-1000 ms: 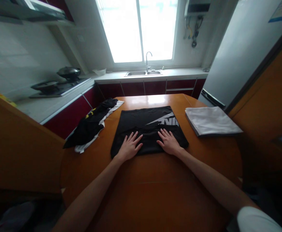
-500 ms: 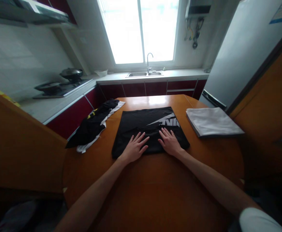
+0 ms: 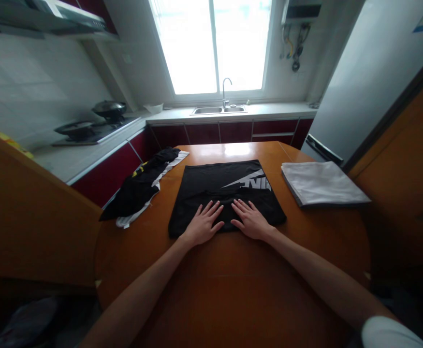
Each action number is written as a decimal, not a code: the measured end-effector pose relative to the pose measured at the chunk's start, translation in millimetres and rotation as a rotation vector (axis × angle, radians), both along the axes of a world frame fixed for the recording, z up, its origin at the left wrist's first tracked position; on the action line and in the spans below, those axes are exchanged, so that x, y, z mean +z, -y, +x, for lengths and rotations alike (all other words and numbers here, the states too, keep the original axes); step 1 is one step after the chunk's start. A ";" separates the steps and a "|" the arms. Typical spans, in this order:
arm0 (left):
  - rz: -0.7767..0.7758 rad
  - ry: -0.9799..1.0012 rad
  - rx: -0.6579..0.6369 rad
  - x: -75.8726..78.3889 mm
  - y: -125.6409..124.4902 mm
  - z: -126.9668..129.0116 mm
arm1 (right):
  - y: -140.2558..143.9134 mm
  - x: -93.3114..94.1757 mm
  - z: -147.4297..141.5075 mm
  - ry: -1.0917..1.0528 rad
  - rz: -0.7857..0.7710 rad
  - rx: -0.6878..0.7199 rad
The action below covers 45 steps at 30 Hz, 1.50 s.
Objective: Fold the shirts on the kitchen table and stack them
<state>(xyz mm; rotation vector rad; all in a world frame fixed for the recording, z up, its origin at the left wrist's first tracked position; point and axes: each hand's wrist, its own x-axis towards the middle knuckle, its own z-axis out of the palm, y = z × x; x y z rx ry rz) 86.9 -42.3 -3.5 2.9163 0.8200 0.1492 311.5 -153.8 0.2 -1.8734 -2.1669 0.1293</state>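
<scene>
A black T-shirt (image 3: 218,176) lies folded on the wooden table (image 3: 226,280), its white printed lettering and swoosh showing at the far right. The part nearest me is folded over. My left hand (image 3: 203,224) rests flat on that near fold with the fingers spread. Beside it, my right hand (image 3: 250,220) also lies palm down on the black cloth, fingers apart. Neither hand grips anything. The cloth under both palms is hidden.
To the left, a crumpled black and white garment (image 3: 138,191) lies along the table edge. Folded white cloth (image 3: 322,181) is stacked at the right. Behind the table are a counter with a sink (image 3: 207,110), a stove (image 3: 98,133) and a fridge (image 3: 345,92).
My right hand has slid left and slightly toward me over the black T-shirt, closer to my left hand. The left hand has barely moved. The view has shifted slightly.
</scene>
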 end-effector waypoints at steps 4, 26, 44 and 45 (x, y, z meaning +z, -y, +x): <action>0.001 -0.006 0.010 0.5 0.5 0.6 | -1.8 -0.3 1.4 -0.009 -0.022 -0.023; -0.061 0.127 0.084 12.2 -4.0 -9.4 | -9.0 -16.7 82.7 0.055 -0.129 -0.422; 0.003 -0.003 0.394 -4.1 -44.4 -44.0 | -9.9 -25.3 87.5 -0.019 -0.080 -0.405; -0.006 0.011 0.393 -4.9 -44.6 -44.0 | -9.8 -26.1 87.1 -0.030 -0.070 -0.401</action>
